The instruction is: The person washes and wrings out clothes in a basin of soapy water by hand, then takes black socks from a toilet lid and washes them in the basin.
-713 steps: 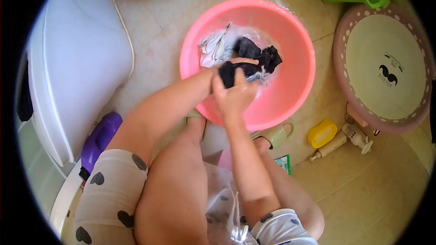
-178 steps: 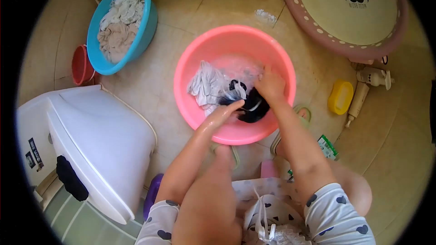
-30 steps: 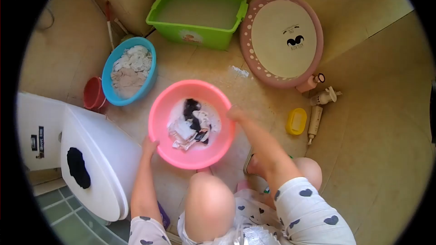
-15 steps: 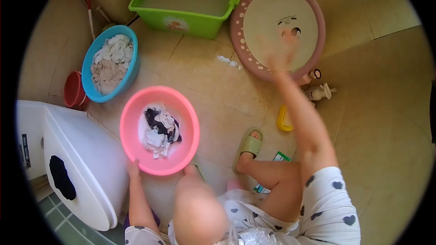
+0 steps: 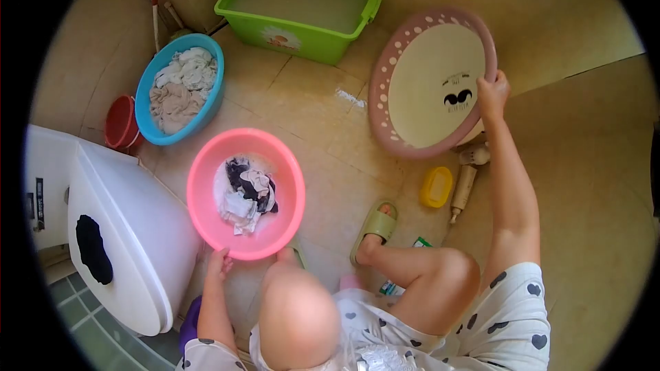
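My right hand point(image 5: 493, 96) grips the right rim of the mauve basin point(image 5: 430, 89), which has white dots, a pale inside and a moustache print; the basin is tilted. My left hand point(image 5: 218, 264) is at the near rim of the pink basin point(image 5: 292, 213), its fingers closed against the edge. Inside the pink basin, black and white wet clothes point(image 5: 247, 196) lie in a heap in sudsy water.
A blue basin point(image 5: 214, 99) of pale clothes and a red bucket point(image 5: 122, 122) stand at the left. Behind is a green tub point(image 5: 295, 34) of cloudy water. A white appliance point(image 5: 130, 233), a yellow soap dish point(image 5: 436, 187), a tube point(image 5: 463, 189) and a purple bottle point(image 5: 190, 323) are around.
The pink basin has shifted left from its place a second ago. My right hand has left its rim, reached right and taken hold of the mauve basin, which is now tilted.
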Demonstrator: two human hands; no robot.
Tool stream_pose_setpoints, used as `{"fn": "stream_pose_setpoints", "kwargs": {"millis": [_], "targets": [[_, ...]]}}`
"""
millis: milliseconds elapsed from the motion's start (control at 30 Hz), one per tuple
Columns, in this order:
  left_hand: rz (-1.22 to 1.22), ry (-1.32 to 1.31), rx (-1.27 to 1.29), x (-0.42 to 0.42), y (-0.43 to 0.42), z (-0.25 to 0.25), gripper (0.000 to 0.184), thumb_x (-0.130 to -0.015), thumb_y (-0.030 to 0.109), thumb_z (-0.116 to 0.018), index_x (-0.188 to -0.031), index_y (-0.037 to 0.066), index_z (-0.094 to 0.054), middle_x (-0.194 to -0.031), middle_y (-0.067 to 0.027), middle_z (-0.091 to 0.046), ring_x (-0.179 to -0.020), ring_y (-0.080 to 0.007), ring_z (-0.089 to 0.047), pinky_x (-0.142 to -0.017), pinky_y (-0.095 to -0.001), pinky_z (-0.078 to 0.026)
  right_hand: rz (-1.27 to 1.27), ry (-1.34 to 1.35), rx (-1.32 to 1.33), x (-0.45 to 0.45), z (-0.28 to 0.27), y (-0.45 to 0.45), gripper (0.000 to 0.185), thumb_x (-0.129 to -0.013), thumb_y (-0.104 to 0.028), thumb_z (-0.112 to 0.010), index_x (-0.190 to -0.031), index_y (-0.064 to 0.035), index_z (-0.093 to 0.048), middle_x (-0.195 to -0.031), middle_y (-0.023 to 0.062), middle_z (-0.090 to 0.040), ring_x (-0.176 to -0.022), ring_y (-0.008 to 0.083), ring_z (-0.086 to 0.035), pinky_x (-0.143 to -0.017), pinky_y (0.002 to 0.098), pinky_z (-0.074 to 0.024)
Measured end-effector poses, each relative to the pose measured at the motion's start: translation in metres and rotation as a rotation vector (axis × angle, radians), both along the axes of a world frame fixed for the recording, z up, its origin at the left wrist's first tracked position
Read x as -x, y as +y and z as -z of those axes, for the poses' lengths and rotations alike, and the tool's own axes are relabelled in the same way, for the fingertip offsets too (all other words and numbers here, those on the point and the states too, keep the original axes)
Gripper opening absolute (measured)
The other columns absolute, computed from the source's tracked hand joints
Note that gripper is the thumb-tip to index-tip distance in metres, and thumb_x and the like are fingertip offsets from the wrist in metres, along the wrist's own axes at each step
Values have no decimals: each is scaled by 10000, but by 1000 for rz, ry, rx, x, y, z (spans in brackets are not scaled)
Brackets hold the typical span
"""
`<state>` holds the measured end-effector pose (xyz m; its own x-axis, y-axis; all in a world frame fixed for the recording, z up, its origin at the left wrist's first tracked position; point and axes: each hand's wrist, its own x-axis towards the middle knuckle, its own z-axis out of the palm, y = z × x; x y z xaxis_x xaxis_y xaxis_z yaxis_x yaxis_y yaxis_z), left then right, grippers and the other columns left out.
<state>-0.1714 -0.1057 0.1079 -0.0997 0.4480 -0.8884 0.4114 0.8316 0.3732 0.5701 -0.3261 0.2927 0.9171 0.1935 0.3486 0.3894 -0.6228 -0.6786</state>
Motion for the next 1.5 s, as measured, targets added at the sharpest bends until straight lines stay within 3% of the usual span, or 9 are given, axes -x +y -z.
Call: {"fn": "stream_pose_setpoints", "kwargs": {"millis": [333, 500, 633, 733, 800, 933, 1033, 1233, 1500], "targets": [[83, 32, -257, -14, -10, 3, 132, -858, 212, -573, -853, 80, -577, -577, 7, -494, -407, -91, -407, -335, -239, -269, -256, 1, 76, 130, -20, -3, 146, -709, -30, -558, -784, -32, -433, -606, 165, -490, -578, 344, -524, -568, 406, -427], [110, 100, -557, 6, -18, 71, 289, -852, 173, -545, -1072, -12, -583, -851, -72, -623, -686, -171, -583, -558, -311, -452, -343, -53, 71, 153, 24, 5, 146, -697, -2, -556, -790, -54, -457, -601, 146, -479, -581, 367, -508, -555, 425, -408], [150, 129, -520, -5, -23, 65, 393, -850, 160, -537, -1183, -48, -543, -1087, -116, -617, -952, -210, -596, -779, -344, -472, -584, -268, 145, 213, 56, 0, 133, -637, 3, -547, -715, -80, -479, -591, 107, -458, -532, 320, -479, -528, 410, -371], [107, 122, -543, -21, -26, 46, 380, -806, 139, -568, -1123, -71, -576, -1057, -140, -637, -981, -235, -598, -853, -352, -452, -719, -319, 31, 258, 82, 23, 118, -675, 3, -558, -706, -86, -487, -627, 80, -490, -554, 265, -502, -519, 377, -359], [124, 156, -484, -20, -24, 46, 366, -800, 144, -579, -1100, -67, -589, -1038, -141, -643, -972, -238, -602, -846, -354, -455, -780, -370, -48, 281, 95, 51, 118, -683, 3, -539, -753, -92, -526, -668, 61, -547, -602, 229, -549, -576, 362, -374], [105, 115, -453, -15, -28, 36, 343, -793, 172, -607, -1046, -60, -612, -993, -142, -654, -945, -239, -608, -835, -350, -456, -843, -252, 242, 296, 134, 77, 86, -713, -75, -525, -792, -107, -518, -735, 30, -562, -751, 188, -579, -635, 345, -379], [197, 185, -465, -17, -30, 25, 340, -794, 190, -620, -1024, -61, -613, -982, -142, -654, -925, -228, -608, -825, -343, -456, -915, -280, 276, 305, 177, 70, 150, -677, -56, -553, -818, -101, -526, -747, 46, -555, -747, 229, -560, -654, 365, -389], [181, 166, -564, -35, -39, -4, 299, -804, 149, -617, -1018, -59, -598, -994, -148, -646, -912, -215, -607, -818, -335, -457, -728, -130, 447, 304, 235, 34, 189, -677, -40, -556, -850, -110, -529, -843, 41, -556, -870, 230, -541, -707, 390, -383], [272, 144, -601, -32, -39, -11, 383, -797, 55, -578, -1158, -59, -515, -1084, -117, -608, -998, -204, -573, -891, -321, -431, -562, 55, 486, 336, 201, 15, 235, -708, -99, -624, -930, -99, -547, -902, 76, -551, -900, 246, -523, -766, 409, -393]]}}
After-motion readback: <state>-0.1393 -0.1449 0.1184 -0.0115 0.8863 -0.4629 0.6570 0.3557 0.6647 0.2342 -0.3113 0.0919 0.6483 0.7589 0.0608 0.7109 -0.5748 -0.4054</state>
